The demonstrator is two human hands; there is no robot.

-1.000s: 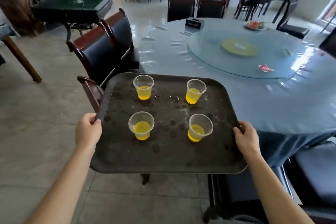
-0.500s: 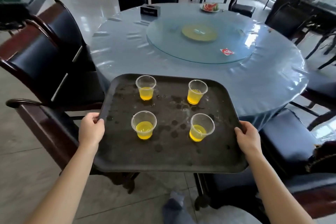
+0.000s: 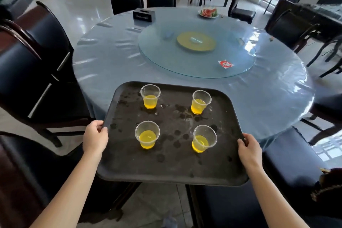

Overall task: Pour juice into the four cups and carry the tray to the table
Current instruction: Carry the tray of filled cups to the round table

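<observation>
Both arms extended forward, forearms roughly parallel. Left hand (image 3: pixel 95 138) clamps the left rim of the dark rectangular plastic tray (image 3: pixel 172 166), thumb on top, fingers (image 3: pixel 103 129) curled over the edge. Right hand (image 3: pixel 249 151) grips the right rim the same way. Tray is held level, its far edge over the near rim of the round desk with blue plastic-covered cloth (image 3: pixel 114 57). Four clear plastic cups of yellow juice (image 3: pixel 147 135) stand upright in a two-by-two arrangement, well apart, amid wet spots.
</observation>
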